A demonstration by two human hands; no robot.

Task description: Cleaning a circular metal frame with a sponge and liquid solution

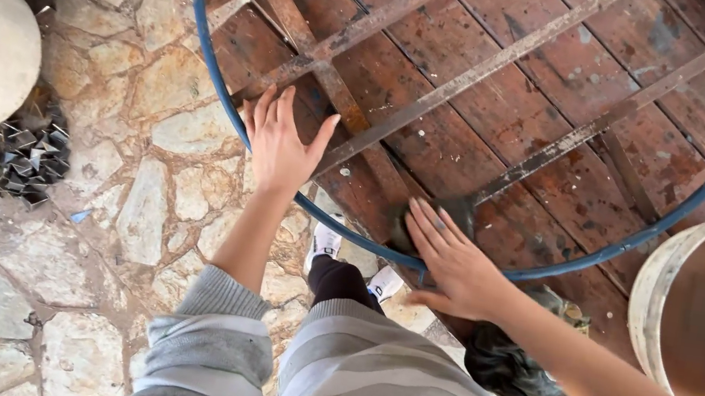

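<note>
Pressing flat with spread fingers, the left hand and right hand steady the blue hoop.

Left hand rests flat on the blue ring; right hand presses a dark rag on the wooden tabletop.

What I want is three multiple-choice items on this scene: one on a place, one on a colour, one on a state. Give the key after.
1. Where does the left hand rest?
A. On the round rim
B. In a pocket
C. On a ladder

2. What colour is the round rim?
A. Red
B. Blue
C. Yellow

3. How does the bucket stand?
A. Tipped over
B. Shut with a lid
C. Upright and open

Key: 1 A, its fingers lie spread across the rim's edge; 2 B, the hoop is blue against the red-brown planks; 3 C, its open mouth faces up.
</note>
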